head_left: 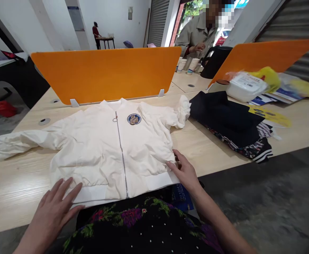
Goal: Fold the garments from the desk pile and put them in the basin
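A white zip-up jacket (109, 144) with a round blue badge (134, 119) lies face up on the wooden table (14, 190), zipper closed, hem toward me. Its left sleeve stretches out to the left; the right sleeve is bunched near the collar side. My left hand (55, 208) rests flat with fingers spread at the hem's lower left corner. My right hand (183, 171) lies on the hem's right corner, fingers extended and touching the fabric. Neither hand holds anything.
An orange divider (107, 72) stands behind the jacket, a second orange divider (265, 56) at the right. Folded dark clothes (231, 121) lie right of the jacket, with a white box (246, 86) and papers beyond. Another person (197, 35) stands past the dividers by a black kettle (214, 61).
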`<control>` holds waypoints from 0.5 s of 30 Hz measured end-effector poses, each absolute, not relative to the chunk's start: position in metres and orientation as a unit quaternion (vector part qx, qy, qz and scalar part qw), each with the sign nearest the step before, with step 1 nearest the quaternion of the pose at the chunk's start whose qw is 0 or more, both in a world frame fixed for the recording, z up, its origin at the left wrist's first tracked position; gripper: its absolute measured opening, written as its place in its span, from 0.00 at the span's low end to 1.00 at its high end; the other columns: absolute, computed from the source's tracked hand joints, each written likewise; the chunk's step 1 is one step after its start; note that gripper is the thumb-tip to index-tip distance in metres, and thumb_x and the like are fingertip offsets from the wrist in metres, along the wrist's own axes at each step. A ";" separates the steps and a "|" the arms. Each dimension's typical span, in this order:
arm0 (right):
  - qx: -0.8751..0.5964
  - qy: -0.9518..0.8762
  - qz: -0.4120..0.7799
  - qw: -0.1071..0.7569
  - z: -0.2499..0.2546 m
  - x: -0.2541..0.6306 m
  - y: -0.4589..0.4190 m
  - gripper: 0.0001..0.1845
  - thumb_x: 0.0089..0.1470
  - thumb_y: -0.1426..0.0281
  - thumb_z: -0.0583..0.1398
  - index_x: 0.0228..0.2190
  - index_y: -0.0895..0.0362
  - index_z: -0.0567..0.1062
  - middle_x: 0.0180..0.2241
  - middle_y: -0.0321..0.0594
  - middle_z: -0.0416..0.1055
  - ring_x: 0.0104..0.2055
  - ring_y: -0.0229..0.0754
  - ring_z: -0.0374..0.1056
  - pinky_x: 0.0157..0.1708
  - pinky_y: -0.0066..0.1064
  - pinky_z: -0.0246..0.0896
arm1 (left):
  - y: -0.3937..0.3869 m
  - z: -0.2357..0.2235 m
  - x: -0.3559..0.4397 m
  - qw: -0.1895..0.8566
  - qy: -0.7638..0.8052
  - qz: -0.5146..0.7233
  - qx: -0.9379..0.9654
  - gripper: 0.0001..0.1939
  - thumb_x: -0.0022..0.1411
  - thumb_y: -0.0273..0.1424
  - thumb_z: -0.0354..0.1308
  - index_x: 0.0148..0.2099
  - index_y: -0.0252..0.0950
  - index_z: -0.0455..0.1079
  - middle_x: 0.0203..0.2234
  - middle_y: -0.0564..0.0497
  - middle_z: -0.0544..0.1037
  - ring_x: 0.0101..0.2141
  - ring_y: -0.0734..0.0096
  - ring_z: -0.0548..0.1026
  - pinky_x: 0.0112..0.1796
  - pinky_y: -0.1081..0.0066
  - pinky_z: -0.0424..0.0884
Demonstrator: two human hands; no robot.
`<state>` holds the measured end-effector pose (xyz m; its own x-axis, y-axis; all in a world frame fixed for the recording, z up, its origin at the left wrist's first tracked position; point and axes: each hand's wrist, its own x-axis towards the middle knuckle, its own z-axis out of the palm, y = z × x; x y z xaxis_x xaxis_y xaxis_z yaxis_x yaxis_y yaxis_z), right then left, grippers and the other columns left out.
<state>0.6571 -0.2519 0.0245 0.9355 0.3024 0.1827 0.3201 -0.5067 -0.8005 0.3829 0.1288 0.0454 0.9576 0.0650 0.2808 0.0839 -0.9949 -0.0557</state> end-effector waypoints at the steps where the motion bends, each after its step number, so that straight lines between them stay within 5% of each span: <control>1: -0.867 -0.164 -0.016 0.470 0.023 0.655 -0.248 0.34 0.52 0.54 0.60 0.58 0.54 0.68 0.55 0.48 0.69 0.56 0.55 0.66 0.54 0.47 0.63 | 0.133 0.044 0.380 0.018 -0.045 -0.142 -0.989 0.26 0.65 0.51 0.44 0.56 0.46 0.70 0.54 0.44 0.73 0.54 0.48 0.70 0.48 0.54 0.70; 4: -0.843 -0.159 -0.027 0.513 0.028 0.655 -0.243 0.33 0.50 0.58 0.60 0.57 0.55 0.68 0.52 0.46 0.72 0.54 0.53 0.67 0.51 0.43 0.65 | 0.137 0.053 0.376 -0.035 -0.076 -0.171 -0.982 0.19 0.67 0.45 0.45 0.49 0.46 0.72 0.41 0.49 0.80 0.41 0.58 0.77 0.39 0.62 0.74; 7: -0.813 -0.156 -0.003 0.560 0.042 0.657 -0.255 0.33 0.51 0.59 0.59 0.57 0.58 0.67 0.42 0.43 0.76 0.41 0.47 0.72 0.39 0.36 0.68 | 0.137 0.068 0.369 -0.026 -0.144 -0.247 -0.958 0.16 0.66 0.44 0.45 0.45 0.49 0.71 0.34 0.53 0.81 0.36 0.57 0.78 0.38 0.56 0.73; 9: -0.837 -0.173 0.036 0.518 0.049 0.659 -0.269 0.27 0.51 0.61 0.58 0.52 0.57 0.72 0.33 0.38 0.76 0.31 0.42 0.71 0.31 0.32 0.66 | 0.140 0.073 0.360 -0.041 -0.134 -0.232 -0.963 0.16 0.64 0.46 0.45 0.42 0.51 0.73 0.32 0.54 0.81 0.34 0.57 0.78 0.38 0.53 0.74; 12: -0.898 -0.224 0.078 0.370 0.058 0.662 -0.287 0.17 0.49 0.62 0.59 0.39 0.53 0.79 0.24 0.35 0.74 0.25 0.42 0.68 0.28 0.32 0.64 | 0.149 0.075 0.348 -0.134 -0.063 -0.075 -0.986 0.14 0.61 0.47 0.49 0.36 0.54 0.76 0.29 0.58 0.81 0.29 0.62 0.79 0.31 0.62 0.77; 15: -0.919 -0.245 -0.002 0.308 0.071 0.669 -0.286 0.17 0.54 0.58 0.58 0.40 0.53 0.79 0.30 0.40 0.76 0.32 0.46 0.72 0.34 0.36 0.67 | 0.152 0.088 0.358 -0.154 -0.072 -0.055 -0.984 0.13 0.61 0.48 0.52 0.35 0.53 0.76 0.30 0.60 0.81 0.30 0.66 0.79 0.29 0.70 0.76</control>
